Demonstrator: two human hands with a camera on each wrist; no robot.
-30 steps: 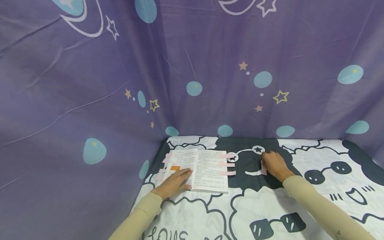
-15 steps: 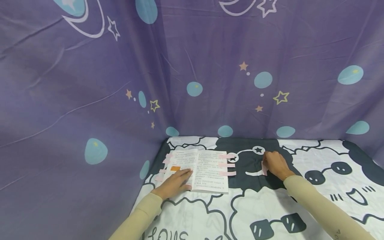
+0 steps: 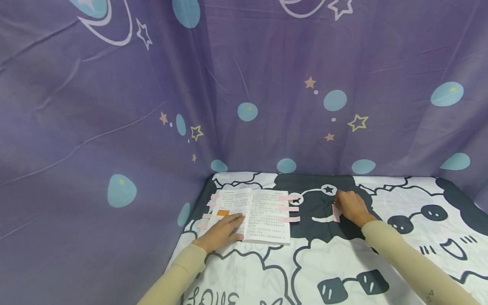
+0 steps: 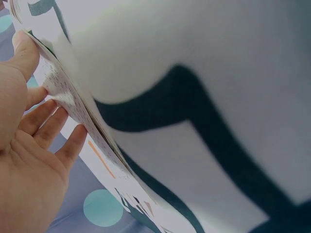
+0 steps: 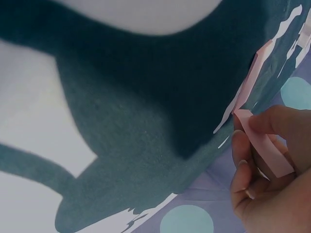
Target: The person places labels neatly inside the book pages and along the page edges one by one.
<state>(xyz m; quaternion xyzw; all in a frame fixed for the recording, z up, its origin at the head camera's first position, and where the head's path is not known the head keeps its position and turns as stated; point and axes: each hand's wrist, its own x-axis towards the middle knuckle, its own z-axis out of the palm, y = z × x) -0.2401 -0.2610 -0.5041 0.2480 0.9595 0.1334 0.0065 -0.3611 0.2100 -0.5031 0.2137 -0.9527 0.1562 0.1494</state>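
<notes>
An open book [image 3: 268, 216] lies on the cloth, its pages printed and an orange block on the left page. My left hand [image 3: 223, 233] rests on the lower left page with fingers extended; the left wrist view shows the fingertips of that hand [image 4: 43, 136] touching the paper. To the book's right, my right hand [image 3: 351, 207] pinches a pink paper strip [image 5: 269, 151] between thumb and fingers. A second pink strip [image 5: 252, 77] lies on the dark part of the cloth, just beyond the fingertips; in the head view a pink strip [image 3: 336, 213] shows beside the hand.
Several pink tabs [image 3: 288, 209] stick out from the book's right edge, and more pink tabs [image 3: 207, 216] from its left. The cartoon-printed cloth [image 3: 244, 271] covers the surface. A purple curtain [image 3: 267, 84] hangs behind and at the left.
My right hand has shifted slightly to the right, and a little more of the pink strip beside it shows. The left hand and the book have stayed in place.
</notes>
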